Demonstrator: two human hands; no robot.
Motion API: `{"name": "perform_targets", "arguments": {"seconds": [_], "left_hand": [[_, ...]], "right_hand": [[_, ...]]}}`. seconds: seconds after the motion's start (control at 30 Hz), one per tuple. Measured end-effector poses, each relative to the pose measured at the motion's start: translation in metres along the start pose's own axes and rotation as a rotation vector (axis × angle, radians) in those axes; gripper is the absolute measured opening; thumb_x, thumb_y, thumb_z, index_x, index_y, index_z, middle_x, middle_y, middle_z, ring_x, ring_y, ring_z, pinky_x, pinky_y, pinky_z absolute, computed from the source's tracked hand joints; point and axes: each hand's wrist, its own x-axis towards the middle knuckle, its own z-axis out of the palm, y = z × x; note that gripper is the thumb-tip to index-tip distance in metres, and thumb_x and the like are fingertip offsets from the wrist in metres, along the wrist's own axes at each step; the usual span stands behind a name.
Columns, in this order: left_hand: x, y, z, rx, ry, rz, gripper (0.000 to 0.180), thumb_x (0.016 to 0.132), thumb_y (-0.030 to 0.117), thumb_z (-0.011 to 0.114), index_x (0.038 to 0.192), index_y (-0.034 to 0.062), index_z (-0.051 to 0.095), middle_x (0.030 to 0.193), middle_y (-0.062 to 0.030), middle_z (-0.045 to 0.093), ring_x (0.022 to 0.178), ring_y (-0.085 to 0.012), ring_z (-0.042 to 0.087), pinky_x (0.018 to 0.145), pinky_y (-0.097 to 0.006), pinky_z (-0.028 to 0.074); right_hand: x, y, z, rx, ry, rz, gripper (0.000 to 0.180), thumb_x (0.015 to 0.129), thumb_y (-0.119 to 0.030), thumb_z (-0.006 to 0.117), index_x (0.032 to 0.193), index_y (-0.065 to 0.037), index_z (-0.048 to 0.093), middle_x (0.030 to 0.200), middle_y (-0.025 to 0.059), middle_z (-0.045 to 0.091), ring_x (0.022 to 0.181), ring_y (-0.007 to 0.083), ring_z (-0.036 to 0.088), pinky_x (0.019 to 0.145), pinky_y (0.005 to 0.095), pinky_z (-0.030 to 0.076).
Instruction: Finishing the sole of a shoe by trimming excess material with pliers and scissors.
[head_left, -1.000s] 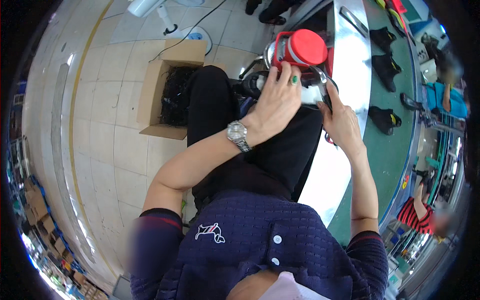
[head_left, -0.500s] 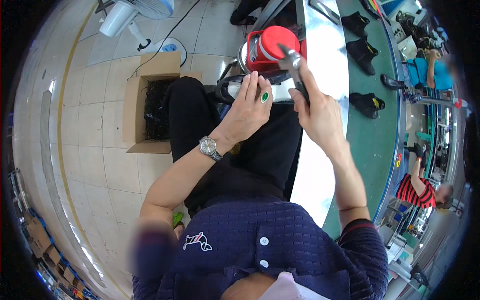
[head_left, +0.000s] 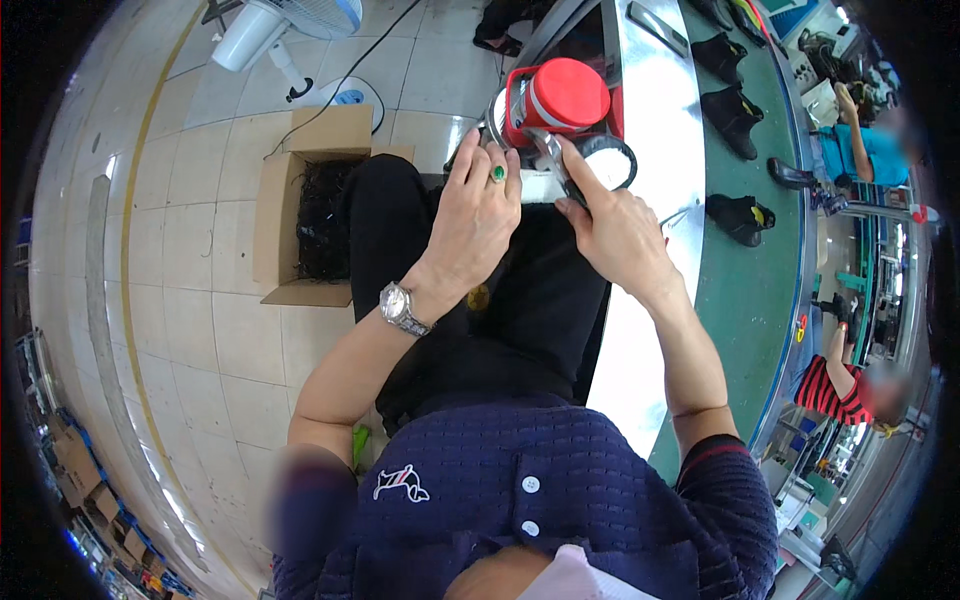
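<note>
A pale-soled shoe (head_left: 610,164) lay at upper centre across the lap (head_left: 545,275), apparently for support. It extended beyond the fingers of the right hand (head_left: 630,235), closed round a hammer (head_left: 551,153), and near the extended fingers of the left hand (head_left: 472,222), whose grip could not be determined. A red-lidded container (head_left: 570,95) stood just above.

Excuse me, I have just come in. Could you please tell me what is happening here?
A seated person is working on what looks like a black shoe with a white underside, at the knees. The right hand grips a hammer-like tool, its metal head close above the work. The left hand is at the shoe's other end; its grip cannot be told. A red-lidded container stands just beyond, and black shoes stand on the green surface at right.
</note>
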Motion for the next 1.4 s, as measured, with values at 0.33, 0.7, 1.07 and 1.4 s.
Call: {"name": "perform_targets", "arguments": {"seconds": [0.33,0.7,1.07,1.4], "left_hand": [[-0.008,-0.018,0.000,-0.611,-0.019,-0.139,0.080,0.065,0.008,0.079,0.133,-0.0014,0.039,0.124,-0.0202,0.056,0.116,-0.0341,0.053,0.098,-0.041,0.044],[-0.101,0.005,-0.039,-1.044,-0.190,-0.707,0.093,0.076,0.047,0.075,0.141,-0.0046,0.033,0.131,-0.0255,0.044,0.117,-0.0404,0.051,0.091,-0.041,0.047],[-0.121,-0.008,-0.036,-0.876,0.026,-0.673,0.021,0.097,0.016,0.051,0.100,-0.0032,0.060,0.079,-0.0189,0.063,0.071,-0.0364,0.062,0.060,-0.039,0.048],[-0.111,-0.001,-0.042,-1.241,-0.285,-0.806,0.038,0.099,0.024,0.049,0.133,0.0056,0.049,0.106,-0.0155,0.065,0.089,-0.0219,0.064,0.075,-0.031,0.051]], "right_hand": [[0.010,0.014,-0.015,0.154,-0.094,0.048,0.051,0.088,-0.016,0.060,0.136,-0.012,0.043,0.081,0.0249,0.066,0.078,0.0453,0.064,0.072,0.0511,0.050],[-0.047,0.010,-0.010,0.604,-0.479,0.160,0.055,0.094,-0.018,0.060,0.144,-0.009,0.038,0.082,0.0074,0.064,0.071,0.0157,0.065,0.070,0.0327,0.049],[0.008,-0.069,-0.036,0.152,-0.909,-0.114,0.056,0.093,-0.013,0.056,0.144,-0.011,0.034,0.078,0.0211,0.065,0.074,0.0356,0.066,0.071,0.0452,0.050],[-0.003,-0.039,-0.018,0.093,-0.805,-0.368,0.063,0.092,-0.010,0.055,0.148,-0.021,0.026,0.072,0.0182,0.064,0.069,0.0366,0.066,0.066,0.0472,0.053]]}}
